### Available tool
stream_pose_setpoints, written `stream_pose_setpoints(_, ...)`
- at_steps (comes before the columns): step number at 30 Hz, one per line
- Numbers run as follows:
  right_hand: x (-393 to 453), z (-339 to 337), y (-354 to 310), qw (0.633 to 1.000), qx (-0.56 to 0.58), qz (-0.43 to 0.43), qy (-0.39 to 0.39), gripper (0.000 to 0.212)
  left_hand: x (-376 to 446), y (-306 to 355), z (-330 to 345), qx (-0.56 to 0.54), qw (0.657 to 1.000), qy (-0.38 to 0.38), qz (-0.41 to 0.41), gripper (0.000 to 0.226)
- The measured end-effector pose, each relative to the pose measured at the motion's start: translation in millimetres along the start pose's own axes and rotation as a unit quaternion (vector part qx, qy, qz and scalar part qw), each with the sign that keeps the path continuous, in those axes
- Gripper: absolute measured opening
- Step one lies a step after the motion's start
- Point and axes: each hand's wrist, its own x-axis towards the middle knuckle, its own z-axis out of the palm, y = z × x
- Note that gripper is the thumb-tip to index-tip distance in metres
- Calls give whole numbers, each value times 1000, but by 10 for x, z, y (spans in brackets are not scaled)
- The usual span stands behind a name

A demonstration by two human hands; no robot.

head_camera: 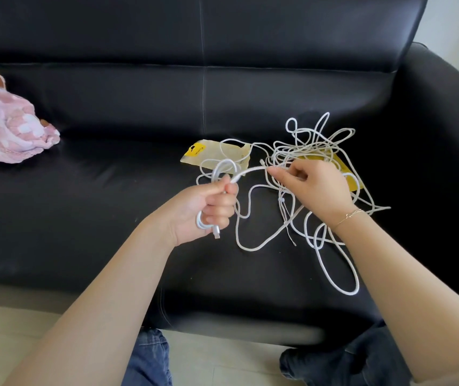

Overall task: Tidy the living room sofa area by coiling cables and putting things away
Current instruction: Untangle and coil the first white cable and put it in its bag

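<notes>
A tangle of white cables (310, 151) lies on the right half of the black sofa seat (97, 204). My left hand (211, 207) grips a small coil of white cable (220, 168), with loops above and below the fist and a plug end hanging beneath. From the fist a stretch of that cable arcs right to my right hand (312, 185), which pinches it near its end, just in front of the tangle. Long loose loops (345, 282) trail toward the seat's front edge.
Two yellow and clear packaging bags lie under the cables, one (208, 151) left of the tangle and one (353, 179) behind my right hand. A pink and white cloth (5, 126) sits at the sofa's left. The armrest (445, 112) rises on the right. My knees are below the seat edge.
</notes>
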Motion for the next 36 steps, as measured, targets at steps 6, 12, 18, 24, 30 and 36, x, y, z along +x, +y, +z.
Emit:
stream_pose_setpoints(6,-5,-54,-16,996,29,-76,-31,16,31,36,-63,-177,979,72,70,36)
stream_pose_setpoints(12,-102,150,-170,989,-58,-130,-39,20,150,-80,11,-75,980,114,147,26)
stream_pose_setpoints(18,-155,244,-252,983,-59,-169,-40,16,184,-151,0,63,978,138,142,28)
stream_pose_setpoints(24,-212,327,-308,976,-53,-206,-56,15,179,-171,29,102,977,111,151,31)
stream_pose_setpoints(30,-202,278,-300,979,-64,-184,-58,38,190,-132,26,82,970,180,141,27)
stream_pose_setpoints(36,-142,184,-157,982,-74,-109,-133,19,168,26,-27,-101,962,229,110,25)
